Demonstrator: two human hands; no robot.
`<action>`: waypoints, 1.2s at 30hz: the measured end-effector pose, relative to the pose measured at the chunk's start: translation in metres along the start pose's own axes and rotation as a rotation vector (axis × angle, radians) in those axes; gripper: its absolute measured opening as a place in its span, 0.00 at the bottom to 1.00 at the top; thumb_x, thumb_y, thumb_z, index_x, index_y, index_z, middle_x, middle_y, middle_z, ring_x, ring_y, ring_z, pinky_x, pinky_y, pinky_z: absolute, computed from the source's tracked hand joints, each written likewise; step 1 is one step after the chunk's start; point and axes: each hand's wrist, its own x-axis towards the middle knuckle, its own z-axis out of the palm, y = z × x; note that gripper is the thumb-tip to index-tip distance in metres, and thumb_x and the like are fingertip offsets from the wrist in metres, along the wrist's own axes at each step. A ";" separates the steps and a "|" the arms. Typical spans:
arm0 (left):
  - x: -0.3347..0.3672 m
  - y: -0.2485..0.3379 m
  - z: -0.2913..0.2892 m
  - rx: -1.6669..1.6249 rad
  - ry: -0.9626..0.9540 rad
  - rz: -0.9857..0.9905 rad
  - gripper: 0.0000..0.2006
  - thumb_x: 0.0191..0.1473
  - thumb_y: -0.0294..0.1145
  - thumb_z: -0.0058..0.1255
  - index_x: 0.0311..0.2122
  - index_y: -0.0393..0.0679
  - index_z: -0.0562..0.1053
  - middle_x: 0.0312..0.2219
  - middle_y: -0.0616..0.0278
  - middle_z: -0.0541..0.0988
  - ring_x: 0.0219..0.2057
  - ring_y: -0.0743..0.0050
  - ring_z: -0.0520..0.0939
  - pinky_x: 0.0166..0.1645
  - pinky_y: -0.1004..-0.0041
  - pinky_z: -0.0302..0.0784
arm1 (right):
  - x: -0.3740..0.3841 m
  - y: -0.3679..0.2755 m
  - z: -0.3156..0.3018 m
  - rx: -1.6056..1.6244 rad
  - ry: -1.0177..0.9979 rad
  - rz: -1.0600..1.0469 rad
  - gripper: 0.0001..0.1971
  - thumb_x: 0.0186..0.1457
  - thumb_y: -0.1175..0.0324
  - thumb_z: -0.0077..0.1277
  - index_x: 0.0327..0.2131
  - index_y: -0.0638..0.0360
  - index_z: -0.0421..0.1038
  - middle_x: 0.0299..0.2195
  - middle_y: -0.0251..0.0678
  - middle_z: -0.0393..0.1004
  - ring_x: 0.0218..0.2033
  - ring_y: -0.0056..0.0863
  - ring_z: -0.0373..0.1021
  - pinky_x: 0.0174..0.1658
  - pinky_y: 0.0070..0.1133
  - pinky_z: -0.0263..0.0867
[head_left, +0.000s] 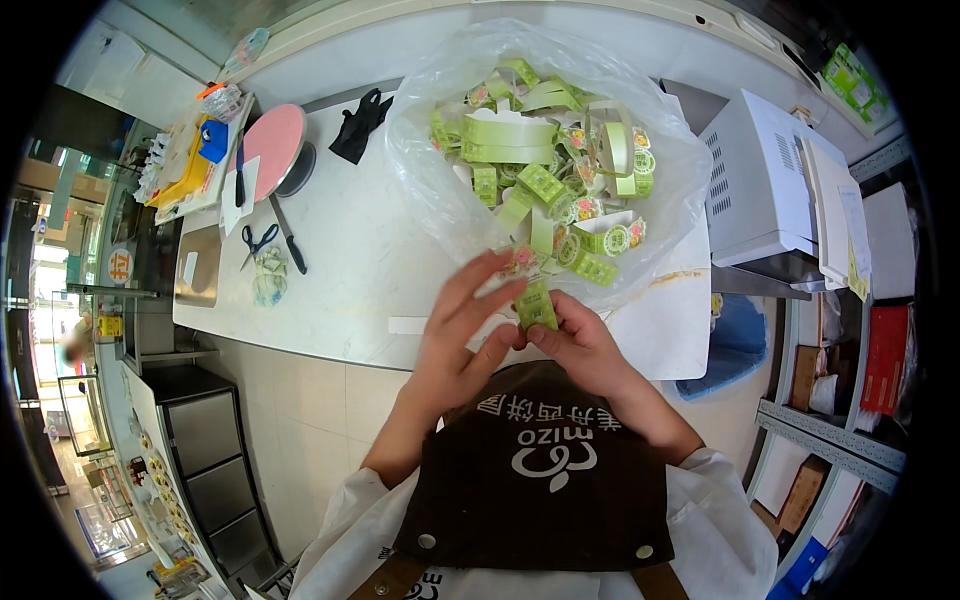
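Over the near edge of the table, my right hand [583, 345] pinches a green printed paper band [537, 305] between thumb and fingers. My left hand [463, 325] is beside it, its fingers stretched out and apart around the band's far end. Whether the left thumb touches the band I cannot tell. Just beyond my hands lies a large clear plastic bag [425, 205], spread wide. Many green paper bands [510, 140] with flower prints are heaped in it, several bent into loops. A white paper strip [405, 325] lies by my left wrist.
On the left of the white table [340, 250] are scissors [259, 240], a knife [288, 235], a crumpled wrapper [270, 277] and a pink turntable [273, 150]. A black glove [358, 126] lies farther back. A white appliance [760, 180] stands at the right, above a blue bin [735, 350].
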 end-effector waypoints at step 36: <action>-0.003 -0.009 0.002 0.005 0.051 0.043 0.23 0.47 0.22 0.63 0.52 0.41 0.78 0.54 0.51 0.79 0.60 0.48 0.75 0.63 0.56 0.69 | 0.002 0.012 -0.006 -0.214 0.228 -0.161 0.06 0.67 0.69 0.52 0.41 0.61 0.71 0.35 0.30 0.75 0.41 0.20 0.70 0.47 0.21 0.64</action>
